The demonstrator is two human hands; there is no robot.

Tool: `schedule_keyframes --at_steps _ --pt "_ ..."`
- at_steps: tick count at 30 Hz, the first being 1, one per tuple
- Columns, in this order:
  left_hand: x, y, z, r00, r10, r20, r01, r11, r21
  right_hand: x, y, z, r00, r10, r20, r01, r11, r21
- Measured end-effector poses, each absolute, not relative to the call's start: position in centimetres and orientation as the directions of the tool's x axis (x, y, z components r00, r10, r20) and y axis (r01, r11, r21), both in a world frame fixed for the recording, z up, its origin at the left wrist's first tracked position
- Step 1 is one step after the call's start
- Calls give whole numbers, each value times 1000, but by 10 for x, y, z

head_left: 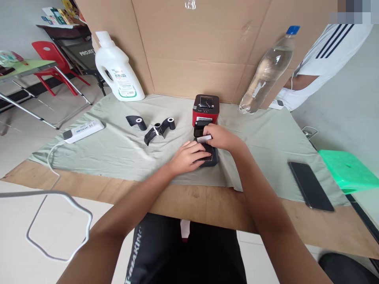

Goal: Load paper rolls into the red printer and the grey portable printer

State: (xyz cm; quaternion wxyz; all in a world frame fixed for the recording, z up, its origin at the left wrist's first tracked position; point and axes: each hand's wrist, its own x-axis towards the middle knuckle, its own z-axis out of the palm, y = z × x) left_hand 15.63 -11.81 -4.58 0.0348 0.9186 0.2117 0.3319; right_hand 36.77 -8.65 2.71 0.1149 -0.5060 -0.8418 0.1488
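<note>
At the near edge of the table, bare wood (189, 197) shows, since the grey-green cloth (118, 157) does not reach so far. A dark phone (310, 186) lies flat at the right, well apart from the hands, probably so that it leaves the elbows free. The left hand (189, 157) rests with its fingers a little spread upon a black flap (213, 161), which seems to be kept steady by this light weight. Just beyond, the right hand (220, 138) pinches a small white roll (204, 139) between thumb and fingers, over the flap; the small size perhaps asks for such a grip. The red-and-black machine (207, 108) stands directly behind, within easy reach of both hands. Left of it lie dark rolls (142, 125), partly unwound. Farthest, a cardboard panel (192, 47) stands upright, maybe as a screen.
</note>
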Motion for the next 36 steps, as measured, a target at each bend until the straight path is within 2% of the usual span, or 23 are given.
schedule_keyframes --at_steps 4,9,11,14,16,18,21,27,29,33,36 --pt "160 -118 -50 707 374 599 354 -922 158 361 -87 17 -435 900 20 851 419 -318" --pt "163 -117 -52 703 395 591 354 -916 191 349 -93 9 -283 959 12 945 281 -165" --pt "163 -118 -52 707 395 587 357 -915 187 348 -94 14 -247 969 4 957 244 -155" --pt "164 -120 -52 711 375 595 353 -922 159 356 -91 23 -216 975 52 946 223 -236" --pt "166 -121 -53 713 357 604 342 -928 146 364 -86 27 -171 967 187 924 224 -311" --pt "167 -122 -53 717 344 607 332 -933 136 371 -80 26 -155 936 315 884 274 -380" --pt "168 -123 -53 722 348 598 348 -930 122 376 -73 22 -217 908 359 814 371 -447" --pt "166 -125 -50 721 344 601 356 -929 104 377 -77 28 -296 910 289 782 405 -474" --pt "166 -125 -50 729 343 592 348 -931 110 380 -81 34 -349 917 193 779 398 -485" --pt "166 -124 -51 751 349 561 315 -935 161 381 -85 40 -461 883 -92 797 366 -481" --pt "166 -126 -49 740 369 563 284 -929 236 379 -84 36 -403 901 -163 834 289 -470"
